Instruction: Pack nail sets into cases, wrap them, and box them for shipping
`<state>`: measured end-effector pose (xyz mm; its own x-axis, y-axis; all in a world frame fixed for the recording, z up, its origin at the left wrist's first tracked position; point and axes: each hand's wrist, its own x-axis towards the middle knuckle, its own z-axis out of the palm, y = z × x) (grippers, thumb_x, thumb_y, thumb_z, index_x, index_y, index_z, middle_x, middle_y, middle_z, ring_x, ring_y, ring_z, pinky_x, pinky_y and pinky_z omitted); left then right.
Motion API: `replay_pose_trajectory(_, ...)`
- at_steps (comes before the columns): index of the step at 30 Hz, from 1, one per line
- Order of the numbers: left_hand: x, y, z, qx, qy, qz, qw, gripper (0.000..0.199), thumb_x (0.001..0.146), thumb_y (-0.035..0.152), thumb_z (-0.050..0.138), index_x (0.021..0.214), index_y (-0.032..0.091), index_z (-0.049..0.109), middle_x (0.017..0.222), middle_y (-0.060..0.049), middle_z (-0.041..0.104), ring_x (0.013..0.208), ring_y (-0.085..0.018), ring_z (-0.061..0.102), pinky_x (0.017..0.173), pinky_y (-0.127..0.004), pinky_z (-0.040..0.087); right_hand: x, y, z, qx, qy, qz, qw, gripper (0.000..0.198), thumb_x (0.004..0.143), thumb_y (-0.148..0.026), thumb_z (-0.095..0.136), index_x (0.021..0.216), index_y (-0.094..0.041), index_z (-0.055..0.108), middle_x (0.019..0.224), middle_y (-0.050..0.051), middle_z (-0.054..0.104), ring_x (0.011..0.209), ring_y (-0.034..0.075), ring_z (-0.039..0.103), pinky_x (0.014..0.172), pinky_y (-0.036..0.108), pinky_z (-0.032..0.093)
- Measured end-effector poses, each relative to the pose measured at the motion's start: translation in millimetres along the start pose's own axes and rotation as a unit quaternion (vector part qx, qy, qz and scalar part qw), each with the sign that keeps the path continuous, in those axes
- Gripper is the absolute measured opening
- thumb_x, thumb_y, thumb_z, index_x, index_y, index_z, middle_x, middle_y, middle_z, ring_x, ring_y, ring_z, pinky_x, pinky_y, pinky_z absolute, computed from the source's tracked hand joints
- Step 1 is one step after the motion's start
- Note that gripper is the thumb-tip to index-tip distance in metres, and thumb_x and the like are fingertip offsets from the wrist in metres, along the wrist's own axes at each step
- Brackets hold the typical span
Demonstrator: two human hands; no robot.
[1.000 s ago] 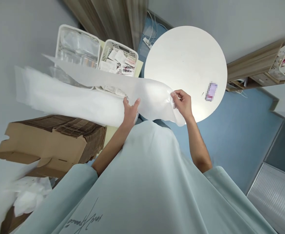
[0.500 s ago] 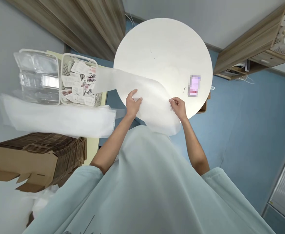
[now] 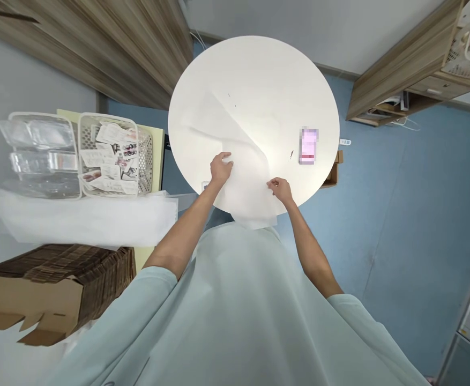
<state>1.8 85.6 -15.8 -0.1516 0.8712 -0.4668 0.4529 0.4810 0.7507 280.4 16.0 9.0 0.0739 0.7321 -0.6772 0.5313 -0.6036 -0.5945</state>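
A thin white translucent sheet (image 3: 246,182) lies across the near half of a round white table (image 3: 283,69). One end spreads to the far left over the tabletop, and the near end hangs over the front edge by my shirt. My left hand (image 3: 221,168) is at the sheet's left side, fingers curled toward the thumb with the sheet's edge at them. At the right edge, my right hand (image 3: 280,190) pinches the sheet between thumb and fingertips. A blurred pink and purple item (image 3: 308,146) lies on the table, right of my right hand.
On the left stand a basket of printed cards (image 3: 110,115) and a basket of clear plastic packs (image 3: 42,114). Nearer are a stack of white sheets (image 3: 90,220) and folded cardboard boxes (image 3: 58,300). A wooden cabinet (image 3: 403,64) stands far right.
The sheet's left end has come away from the card basket and now rests on the table. Its near end hangs narrower, and the view has shifted slightly.
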Motion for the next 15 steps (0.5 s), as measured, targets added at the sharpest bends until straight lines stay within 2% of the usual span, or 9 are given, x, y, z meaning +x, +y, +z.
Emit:
replay_pose_trajectory(3,-8,-5,-5,0.004,-0.013,-0.041,0.999,0.054,0.088,0.021,0.074,0.142,0.018,0.076,0.155,-0.015,0.072,0.124,-0.03,0.074,0.119,-0.049,0.057,8,-1,10,0.011,0.005,0.015,1.0,0.015,0.104,-0.031,0.07,0.094,-0.021,0.071,0.103,0.004,0.086,0.058,0.011,0.062,0.068,0.027,0.055)
replay_pose_trajectory(7,-26,-20,-13,0.005,-0.062,-0.054,0.997,0.05,0.087,0.023,0.079,0.137,0.02,0.079,0.15,-0.014,0.076,0.116,-0.029,0.076,0.114,-0.049,0.06,22,-6,22,0.023,0.021,0.018,0.999,0.015,0.104,-0.031,0.069,0.093,-0.02,0.07,0.104,0.005,0.086,0.061,0.012,0.064,0.07,0.027,0.057)
replay_pose_trajectory(11,-39,-34,-20,0.021,-0.075,-0.078,0.994,0.047,0.089,0.02,0.075,0.136,0.019,0.079,0.146,-0.014,0.077,0.108,-0.027,0.078,0.11,-0.048,0.062,37,-14,29,0.023,0.04,0.018,0.999,0.015,0.103,-0.032,0.069,0.094,-0.021,0.071,0.104,0.007,0.086,0.064,0.014,0.067,0.071,0.029,0.058)
replay_pose_trajectory(13,-44,-40,-24,0.042,-0.065,-0.07,0.995,0.046,0.092,0.019,0.071,0.137,0.019,0.078,0.144,-0.014,0.078,0.111,-0.029,0.078,0.112,-0.049,0.061,44,-19,32,0.012,0.041,0.016,0.999,0.015,0.104,-0.033,0.068,0.096,-0.021,0.072,0.105,0.007,0.086,0.067,0.015,0.069,0.073,0.03,0.059)
replay_pose_trajectory(15,-49,-47,-32,0.091,-0.041,-0.031,0.994,0.045,0.095,0.019,0.068,0.139,0.018,0.076,0.147,-0.017,0.075,0.126,-0.033,0.074,0.12,-0.051,0.057,51,-25,34,-0.016,0.039,0.013,0.999,0.015,0.105,-0.034,0.067,0.099,-0.021,0.073,0.109,0.007,0.086,0.073,0.017,0.072,0.078,0.031,0.059)
